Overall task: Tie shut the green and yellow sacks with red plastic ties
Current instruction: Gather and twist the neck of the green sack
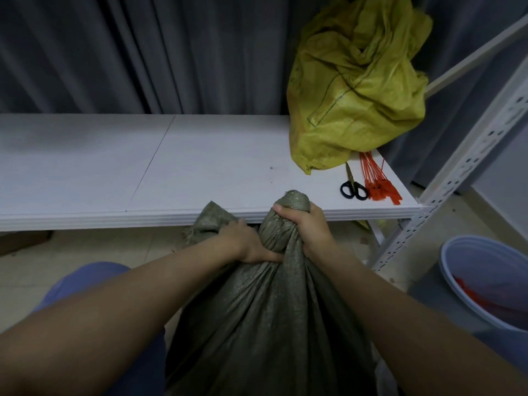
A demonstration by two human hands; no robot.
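Both hands grip my green sack [265, 318]: right hand [310, 227] clenches its gathered neck, left hand [243, 242] clutches loose cloth beside it.

Grey curtain [114, 52] behind white shelf [200, 167], tiled floor [85, 252].

Both bare forearms reach from the lower corners toward frame centre. The right hand [307, 224] is a closed fist (thumb up); the left hand [243, 241], just beside it, clenches lower.
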